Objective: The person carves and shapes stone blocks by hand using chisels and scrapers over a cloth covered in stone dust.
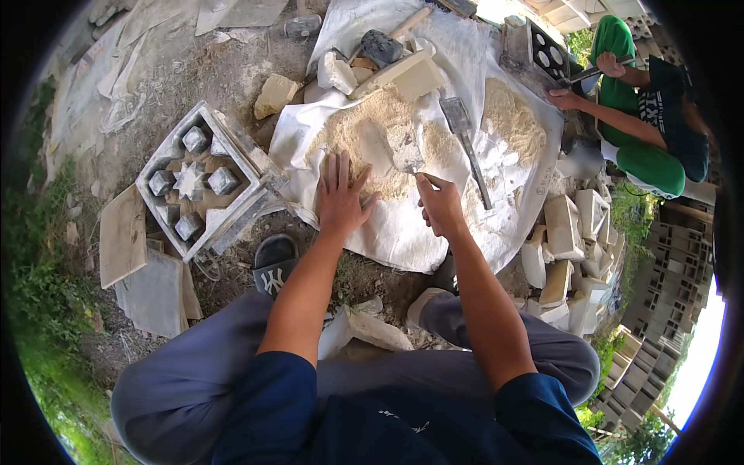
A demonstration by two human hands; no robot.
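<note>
My right hand is closed round the handle of a trowel, whose blade rests in the pale sandy mix. Fingers spread, my left hand lies at the near edge of that mix on the white sheet. Just right of the mix, a dark long-handled tool with a flat rectangular head lies on the sheet. To the left sits a square mould with a star-shaped centre and several raised blocks.
A black-headed mallet and broken blocks lie beyond the mix. At upper right another person's hands work at a dark mould. Flat slabs lie at left, stacked cast pieces at right.
</note>
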